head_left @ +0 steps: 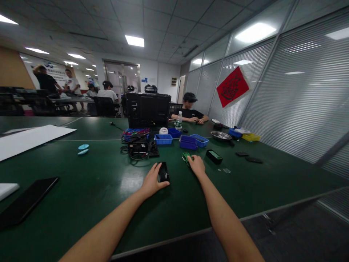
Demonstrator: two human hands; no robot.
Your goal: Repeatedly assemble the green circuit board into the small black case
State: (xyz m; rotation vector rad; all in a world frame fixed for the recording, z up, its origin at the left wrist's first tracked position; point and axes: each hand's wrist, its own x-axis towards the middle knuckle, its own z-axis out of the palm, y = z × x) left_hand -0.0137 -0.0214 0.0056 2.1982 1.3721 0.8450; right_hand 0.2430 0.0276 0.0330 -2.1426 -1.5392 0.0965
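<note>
My left hand (pixel 152 181) is wrapped around a small black plastic case (pixel 164 170), which rests on the green table (pixel 174 214) with its hollow side up. Thumb and fingers grip it at opposite edges. To the right, the fingers of my right hand (pixel 196 165) close on a green circuit board (pixel 186 157) at table height; part of the board is hidden under them. Right of that hand sits a black box with a greenish display (pixel 214 156). A small clear piece (pixel 227 170) and a tiny ring (pixel 219 170) lie near it.
Blue bins (pixel 188 142), a baseball (pixel 163 131), a bottle (pixel 178 120) and cabled black devices (pixel 137 148) stand ahead, before a monitor (pixel 148 109). A metal pan (pixel 221 136) and flat black pieces (pixel 253 159) are right. Another person (pixel 190 111) sits across the table.
</note>
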